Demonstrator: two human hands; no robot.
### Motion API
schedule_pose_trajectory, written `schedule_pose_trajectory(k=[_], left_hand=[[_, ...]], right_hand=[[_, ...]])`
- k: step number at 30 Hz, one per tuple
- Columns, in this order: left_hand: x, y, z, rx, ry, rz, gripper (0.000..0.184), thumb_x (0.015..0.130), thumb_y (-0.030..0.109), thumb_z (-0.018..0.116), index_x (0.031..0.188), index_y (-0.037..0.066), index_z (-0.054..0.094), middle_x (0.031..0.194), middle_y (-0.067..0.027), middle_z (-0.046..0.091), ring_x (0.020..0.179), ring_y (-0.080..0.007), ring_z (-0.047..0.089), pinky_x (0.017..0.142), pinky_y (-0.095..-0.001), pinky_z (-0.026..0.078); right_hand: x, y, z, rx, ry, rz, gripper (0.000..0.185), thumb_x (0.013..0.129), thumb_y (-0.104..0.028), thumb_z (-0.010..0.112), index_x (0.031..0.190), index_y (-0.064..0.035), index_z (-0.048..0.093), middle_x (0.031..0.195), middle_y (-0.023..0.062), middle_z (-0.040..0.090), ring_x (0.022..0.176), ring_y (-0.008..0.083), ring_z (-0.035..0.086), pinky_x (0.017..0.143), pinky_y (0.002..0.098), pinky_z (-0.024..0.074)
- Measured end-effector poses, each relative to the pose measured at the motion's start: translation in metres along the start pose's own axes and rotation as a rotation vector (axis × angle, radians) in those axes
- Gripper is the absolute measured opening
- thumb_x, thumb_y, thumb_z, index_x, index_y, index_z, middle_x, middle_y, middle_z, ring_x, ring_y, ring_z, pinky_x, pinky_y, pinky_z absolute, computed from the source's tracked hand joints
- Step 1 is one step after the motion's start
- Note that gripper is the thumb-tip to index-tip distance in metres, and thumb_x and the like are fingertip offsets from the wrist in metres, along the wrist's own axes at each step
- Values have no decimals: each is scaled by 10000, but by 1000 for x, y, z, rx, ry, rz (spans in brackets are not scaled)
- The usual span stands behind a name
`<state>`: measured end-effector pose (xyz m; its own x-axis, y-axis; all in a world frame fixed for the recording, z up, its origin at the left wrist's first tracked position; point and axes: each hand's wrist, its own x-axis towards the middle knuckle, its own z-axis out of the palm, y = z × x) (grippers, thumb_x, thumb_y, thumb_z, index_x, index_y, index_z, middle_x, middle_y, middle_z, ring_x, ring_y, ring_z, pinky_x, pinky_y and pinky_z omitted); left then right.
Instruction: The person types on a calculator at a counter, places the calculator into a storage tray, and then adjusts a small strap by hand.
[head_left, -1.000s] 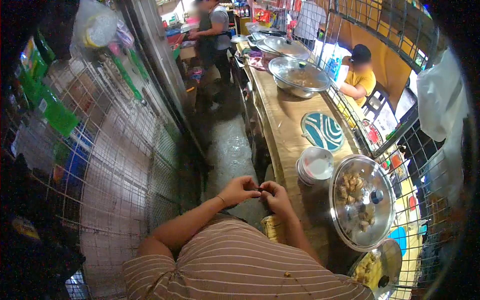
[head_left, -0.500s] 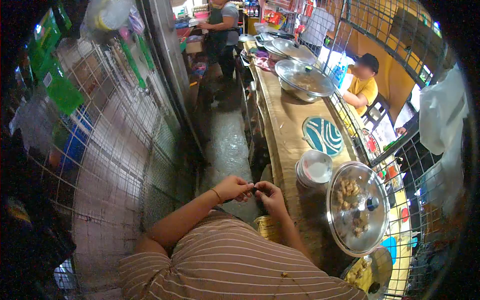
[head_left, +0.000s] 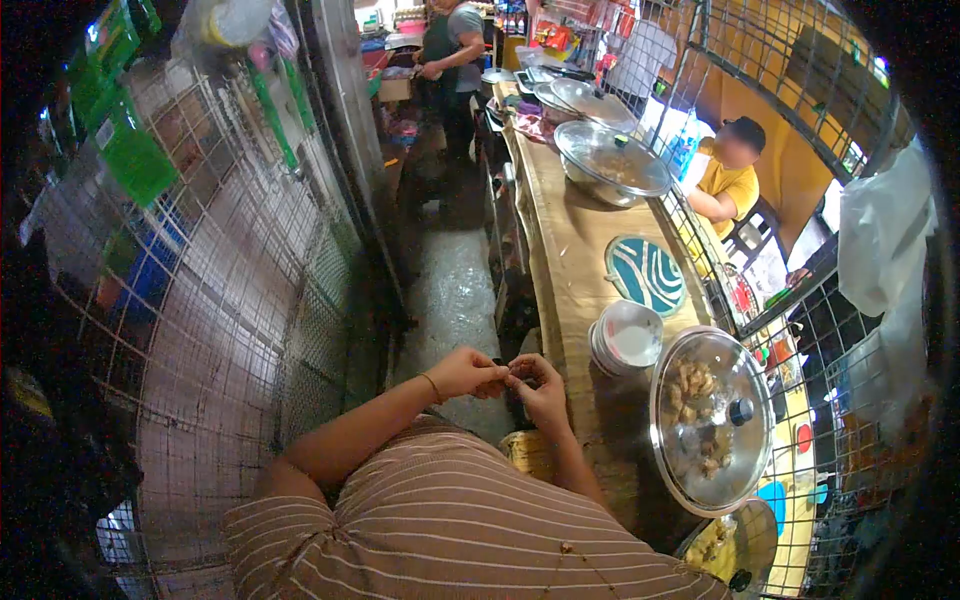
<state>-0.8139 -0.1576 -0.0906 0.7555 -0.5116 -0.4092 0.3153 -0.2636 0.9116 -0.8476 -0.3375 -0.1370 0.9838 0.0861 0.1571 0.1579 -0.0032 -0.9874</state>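
Observation:
My left hand (head_left: 467, 374) and my right hand (head_left: 541, 388) meet fingertip to fingertip in front of my body, above the walkway. Both are closed in a pinch. A tiny dark bit shows by the left fingertips, too small to name. To the right of my hands, a stack of white bowls (head_left: 628, 335) stands on the counter (head_left: 565, 270). Beside it is a large pot with a glass lid (head_left: 710, 420), with brown pieces of food visible through the glass. A round teal and white patterned mat (head_left: 645, 273) lies beyond the bowls.
Farther along the counter stand more lidded pots (head_left: 612, 165). A wire grille (head_left: 720, 290) borders the counter; a person in yellow (head_left: 735, 180) sits behind it. Another person (head_left: 452, 60) stands at the walkway's far end. Mesh panels (head_left: 220, 330) line my left.
My hands stay together, with the fingertips slightly shifted and the right fingers more curled. The dark bit sits a little higher and farther left. The far person's arms have lowered.

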Motion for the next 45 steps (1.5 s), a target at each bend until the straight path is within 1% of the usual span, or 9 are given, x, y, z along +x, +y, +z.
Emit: schedule_pose_trajectory(k=[5, 7, 13, 20, 23, 28, 34, 40, 45], left_hand=[[9, -10, 3, -83, 33, -28, 308, 903, 299, 609, 962, 8, 692, 807, -68, 679, 688, -133, 627, 625, -263, 511], [10, -9, 6, -302, 97, -139, 310, 903, 287, 607, 980, -3, 683, 820, -79, 675, 692, -151, 632, 622, -273, 526], [13, -9, 8, -343, 123, -159, 336, 902, 307, 605, 961, -17, 673, 824, -88, 672, 686, -177, 641, 657, -283, 551], [21, -11, 8, -323, 110, -177, 352, 912, 306, 592, 932, -39, 661, 878, -98, 671, 733, -180, 648, 683, -313, 552], [27, -23, 3, -507, 83, -173, 334, 926, 285, 570, 1002, -35, 631, 899, -97, 665, 783, -176, 646, 718, -304, 545], [34, -34, -4, -833, -216, -141, 226, 916, 227, 584, 1016, 25, 569, 915, -87, 650, 859, -204, 648, 776, -321, 542], [35, -27, -1, -813, -121, -136, 199, 886, 161, 623, 1026, 36, 558, 1008, -101, 640, 940, -238, 645, 872, -404, 526], [38, -28, -1, -737, -89, -128, 246, 878, 154, 635, 1073, 34, 545, 1054, -99, 625, 989, -235, 622, 874, -388, 517], [44, -33, 2, -756, -128, -91, 284, 868, 159, 651, 1095, 42, 525, 1071, -98, 614, 978, -217, 618, 876, -369, 511]], right_hand=[[-1, 2, 0, -193, 75, -97, 192, 743, 46, 681, 916, -32, 648, 825, 40, 619, 770, 113, 586, 683, 243, 477], [0, -7, 0, -360, 69, -231, 195, 727, 25, 695, 909, -26, 647, 845, 70, 623, 754, 146, 598, 648, 257, 493], [-1, 1, 0, -532, 97, -272, 233, 696, 1, 717, 917, -32, 652, 852, 95, 630, 737, 195, 611, 638, 287, 509], [0, -1, -1, -482, 109, -216, 227, 715, -9, 707, 934, -25, 649, 876, 101, 643, 756, 195, 626, 643, 292, 504], [0, -7, 0, -393, 122, -166, 218, 720, -7, 703, 932, -17, 650, 883, 104, 647, 766, 183, 627, 645, 282, 498], [-1, -7, -2, -303, 138, -135, 219, 715, 15, 683, 930, -16, 653, 892, 100, 635, 822, 186, 617, 710, 295, 494], [-1, -9, 1, -332, 257, -238, 243, 690, 25, 676, 921, -51, 664, 952, 105, 612, 936, 233, 585, 727, 316, 496], [-1, -11, 1, -231, 223, -170, 319, 674, 67, 656, 966, -60, 669, 993, 110, 587, 935, 241, 581, 701, 290, 510], [-1, -10, 3, -226, 220, -245, 330, 681, 67, 649, 986, -61, 660, 1000, 113, 581, 945, 233, 582, 714, 289, 511]])
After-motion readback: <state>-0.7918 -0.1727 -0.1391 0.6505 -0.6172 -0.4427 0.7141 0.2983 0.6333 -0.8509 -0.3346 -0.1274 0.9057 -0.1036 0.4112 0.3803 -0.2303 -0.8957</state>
